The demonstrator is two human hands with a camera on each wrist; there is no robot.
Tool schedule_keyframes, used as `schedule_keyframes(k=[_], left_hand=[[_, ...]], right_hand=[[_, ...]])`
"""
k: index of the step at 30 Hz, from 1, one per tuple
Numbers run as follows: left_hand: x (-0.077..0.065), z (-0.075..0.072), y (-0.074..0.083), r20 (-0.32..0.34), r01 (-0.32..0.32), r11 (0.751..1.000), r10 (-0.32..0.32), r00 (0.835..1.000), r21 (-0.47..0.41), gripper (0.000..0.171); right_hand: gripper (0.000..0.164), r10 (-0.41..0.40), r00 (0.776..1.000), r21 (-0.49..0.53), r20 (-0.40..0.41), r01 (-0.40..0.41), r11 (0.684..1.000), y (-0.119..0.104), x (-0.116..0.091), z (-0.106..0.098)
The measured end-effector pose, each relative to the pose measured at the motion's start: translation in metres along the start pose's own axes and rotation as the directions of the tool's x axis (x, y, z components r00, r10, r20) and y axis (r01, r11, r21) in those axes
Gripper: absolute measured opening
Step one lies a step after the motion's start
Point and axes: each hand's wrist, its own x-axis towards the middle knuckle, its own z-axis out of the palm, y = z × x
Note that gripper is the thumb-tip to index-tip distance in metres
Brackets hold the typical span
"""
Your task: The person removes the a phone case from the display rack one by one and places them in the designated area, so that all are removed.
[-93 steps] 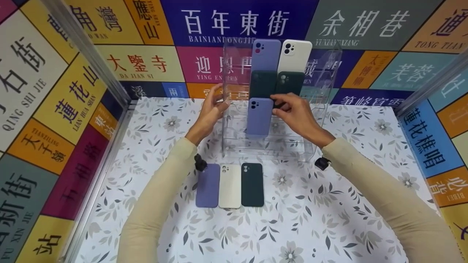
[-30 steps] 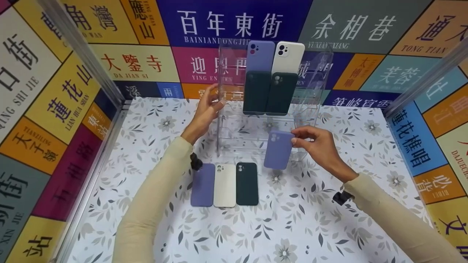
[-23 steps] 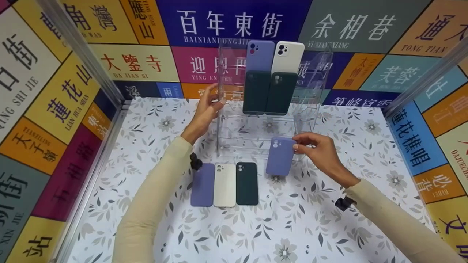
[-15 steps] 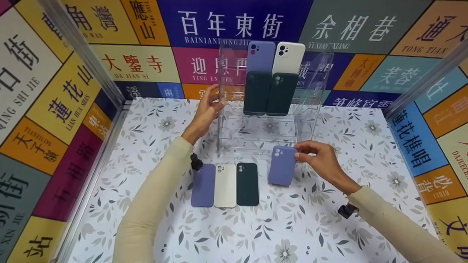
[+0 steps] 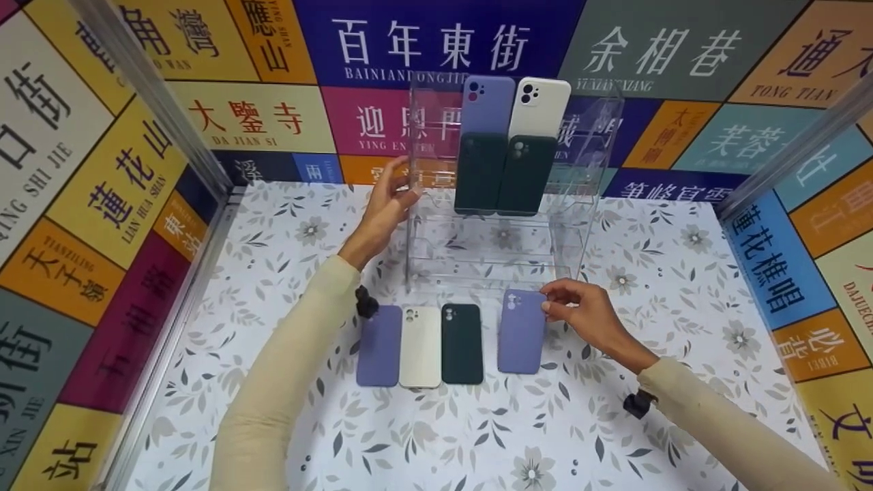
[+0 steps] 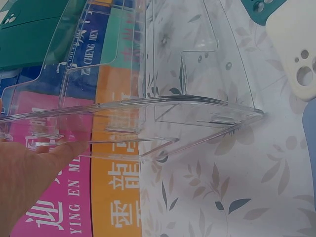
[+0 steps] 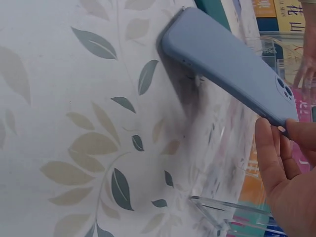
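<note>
My right hand [image 5: 580,310] pinches a purple phone case [image 5: 522,332] by its upper right edge, between thumb and fingers. In the right wrist view that phone case [image 7: 227,61] is tilted, its lower end right at the tabletop and its camera end raised. My left hand [image 5: 385,208] holds the left side edge of a clear acrylic display rack [image 5: 412,239], thumb in front. In the left wrist view the thumb lies along the rack's edge. Left of the held case, a dark green case [image 5: 462,344], a cream case [image 5: 420,346] and another purple case [image 5: 379,346] lie in a row.
On the rack, a purple case [image 5: 487,106] and a white case [image 5: 540,106] stand above two dark green cases, the left one [image 5: 479,174] and the right one [image 5: 525,176]. Panels with large lettering enclose the floral-patterned tabletop [image 5: 409,436] behind and at both sides.
The right hand has taken the purple case off the rack's lower tier and brought it down, to the right of the row on the table. The left hand stays at the rack's side.
</note>
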Motion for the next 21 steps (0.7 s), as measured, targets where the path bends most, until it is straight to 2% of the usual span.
schedule_keyframes(k=[5,12,21], left_hand=[[-0.001,0.001,0.001,0.003,-0.003,1.000,0.003,1.000,-0.015,0.065],[0.000,0.001,0.000,0.005,-0.002,1.000,0.003,1.000,-0.024,0.064],[0.000,-0.001,0.000,0.008,0.003,1.000,-0.003,1.000,-0.019,0.065]], right_hand=[[0.022,0.005,1.000,-0.034,0.012,-0.005,0.999,0.009,0.003,0.005],[0.021,-0.014,1.000,-0.086,-0.014,0.013,0.996,0.020,0.005,0.015],[0.020,0.002,1.000,-0.077,-0.014,-0.003,0.997,0.028,0.007,0.029]])
